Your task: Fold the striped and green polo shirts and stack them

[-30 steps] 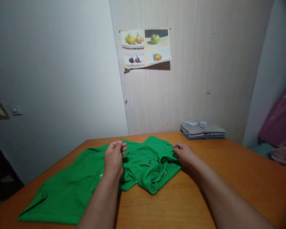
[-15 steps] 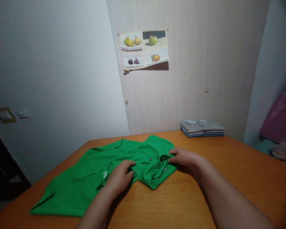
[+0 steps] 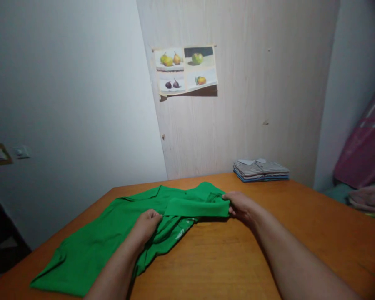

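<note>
A green shirt lies spread and partly bunched across the wooden table, with white print showing near its front edge. Its collar is stretched out in a straight band between my two hands. At the collar's left end, my left hand is closed in a pinch on the cloth. My right hand grips the other end, thumb on top and fingers curled beneath. Part of the shirt behind the collar lies on the table toward the wall.
A stack of folded shirts, striped on top, sits at the table's back right. The wooden table reaches the wall, where a fruit picture sheet hangs. Pink fabric is beyond the table's right side.
My left hand has shifted left and now pinches the cloth. The bunched collar area has been pulled out into a straight band, while my right hand keeps its hold. The view has shifted slightly.
</note>
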`<act>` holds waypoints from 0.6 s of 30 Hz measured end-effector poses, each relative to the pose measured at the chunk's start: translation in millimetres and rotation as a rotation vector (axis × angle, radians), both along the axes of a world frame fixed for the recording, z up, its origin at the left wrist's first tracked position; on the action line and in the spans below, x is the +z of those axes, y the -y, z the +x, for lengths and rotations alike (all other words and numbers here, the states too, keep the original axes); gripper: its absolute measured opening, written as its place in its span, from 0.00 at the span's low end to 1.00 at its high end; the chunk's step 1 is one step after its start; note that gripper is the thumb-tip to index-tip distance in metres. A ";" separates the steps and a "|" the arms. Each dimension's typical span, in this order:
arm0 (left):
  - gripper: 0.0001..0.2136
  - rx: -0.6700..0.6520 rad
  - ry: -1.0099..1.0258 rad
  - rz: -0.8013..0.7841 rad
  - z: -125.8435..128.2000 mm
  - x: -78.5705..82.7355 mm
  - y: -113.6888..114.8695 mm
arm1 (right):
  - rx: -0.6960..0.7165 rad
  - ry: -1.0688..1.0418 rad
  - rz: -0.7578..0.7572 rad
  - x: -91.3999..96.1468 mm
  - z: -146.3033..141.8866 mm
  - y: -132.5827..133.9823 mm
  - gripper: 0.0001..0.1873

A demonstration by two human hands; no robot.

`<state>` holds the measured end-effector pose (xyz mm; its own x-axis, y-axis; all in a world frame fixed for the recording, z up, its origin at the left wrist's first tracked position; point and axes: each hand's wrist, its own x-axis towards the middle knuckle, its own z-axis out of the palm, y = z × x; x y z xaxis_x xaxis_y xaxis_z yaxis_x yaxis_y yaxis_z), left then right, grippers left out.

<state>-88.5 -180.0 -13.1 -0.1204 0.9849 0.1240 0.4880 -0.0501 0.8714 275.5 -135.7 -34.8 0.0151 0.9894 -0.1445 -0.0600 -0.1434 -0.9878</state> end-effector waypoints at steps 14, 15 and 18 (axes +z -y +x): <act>0.22 0.074 -0.484 0.095 16.5 20.0 11.2 | 0.013 -0.122 0.184 0.6 -8.5 0.6 0.06; 0.21 0.069 -0.506 0.070 20.2 19.9 12.0 | 0.014 -0.137 0.205 2.1 -9.8 1.9 0.06; 0.15 0.061 -0.433 0.111 26.7 16.0 11.6 | 0.060 -0.143 0.237 5.8 -12.2 4.7 0.09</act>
